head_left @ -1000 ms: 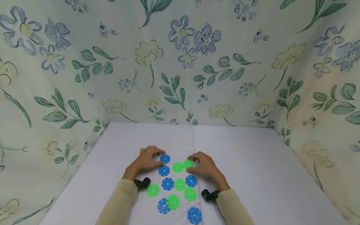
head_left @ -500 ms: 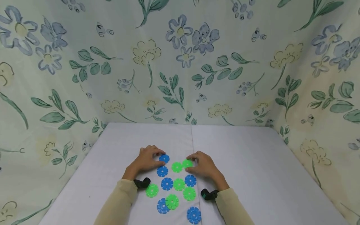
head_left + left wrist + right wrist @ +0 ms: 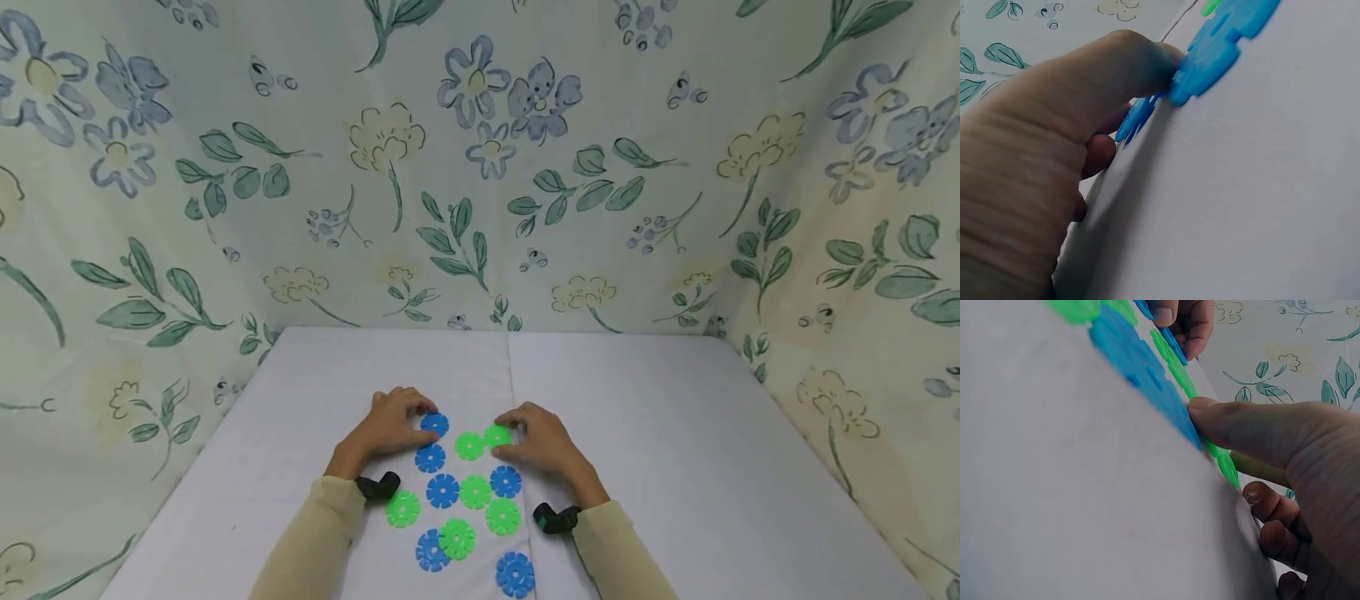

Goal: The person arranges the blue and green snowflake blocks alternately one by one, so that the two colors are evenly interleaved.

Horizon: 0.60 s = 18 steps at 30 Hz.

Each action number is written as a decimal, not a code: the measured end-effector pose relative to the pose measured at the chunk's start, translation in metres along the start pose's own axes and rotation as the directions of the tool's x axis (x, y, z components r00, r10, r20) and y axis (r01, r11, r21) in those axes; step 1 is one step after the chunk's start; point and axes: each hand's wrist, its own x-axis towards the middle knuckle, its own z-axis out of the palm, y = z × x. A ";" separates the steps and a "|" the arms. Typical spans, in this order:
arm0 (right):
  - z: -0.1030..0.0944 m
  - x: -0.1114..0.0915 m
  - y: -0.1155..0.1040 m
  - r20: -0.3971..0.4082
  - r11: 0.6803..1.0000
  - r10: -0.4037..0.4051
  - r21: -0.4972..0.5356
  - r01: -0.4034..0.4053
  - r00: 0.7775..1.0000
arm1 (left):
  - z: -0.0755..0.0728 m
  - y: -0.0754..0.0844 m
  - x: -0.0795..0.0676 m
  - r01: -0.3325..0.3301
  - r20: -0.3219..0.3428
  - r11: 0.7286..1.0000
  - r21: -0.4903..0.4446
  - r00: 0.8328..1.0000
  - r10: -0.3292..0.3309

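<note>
Notched plastic interlocking discs, blue and green, lie on the white cloth in the head view. At the top left, my left hand (image 3: 390, 423) pinches a blue disc (image 3: 434, 425) between thumb and index finger. Just below it lies another blue disc (image 3: 430, 457), close to the left thumb. Opposite, my right hand (image 3: 546, 437) has thumb and index finger on the edges of a green disc (image 3: 498, 436). A second green disc (image 3: 469, 446) adjoins that one on its left. In the right wrist view the pinched green disc (image 3: 1229, 467) shows edge-on.
Nearer the body lie several more discs, among them a green disc (image 3: 457, 539) overlapping a blue disc (image 3: 430, 552). A blue disc (image 3: 515, 575) lies by the seam of the white cloth (image 3: 637, 417). Floral fabric (image 3: 480, 208) hangs behind and at both sides.
The head view has shifted slightly, so the discs and backdrop sit a little further left. Both hands stay at the same discs.
</note>
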 end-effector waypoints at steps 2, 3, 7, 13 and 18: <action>0.000 0.000 0.001 -0.004 1.000 -0.007 -0.002 0.007 1.000 | 0.000 0.000 -0.001 -0.016 -0.014 1.000 -0.004 1.000 0.016; 0.000 0.000 0.001 -0.005 1.000 -0.010 -0.003 0.010 1.000 | 0.000 0.000 -0.001 -0.025 -0.022 1.000 -0.008 0.999 0.025; 0.000 0.001 0.001 -0.003 1.000 -0.014 0.000 0.014 1.000 | 0.000 0.000 -0.002 -0.047 -0.048 0.999 -0.015 0.998 0.046; 0.001 0.001 0.001 0.003 1.000 -0.005 -0.013 0.005 1.000 | 0.000 0.000 -0.003 -0.030 -0.082 1.000 0.011 0.996 0.030; 0.000 0.001 0.001 0.005 1.000 -0.006 -0.020 0.006 1.000 | -0.002 0.000 -0.002 -0.019 -0.123 1.000 0.003 0.992 0.020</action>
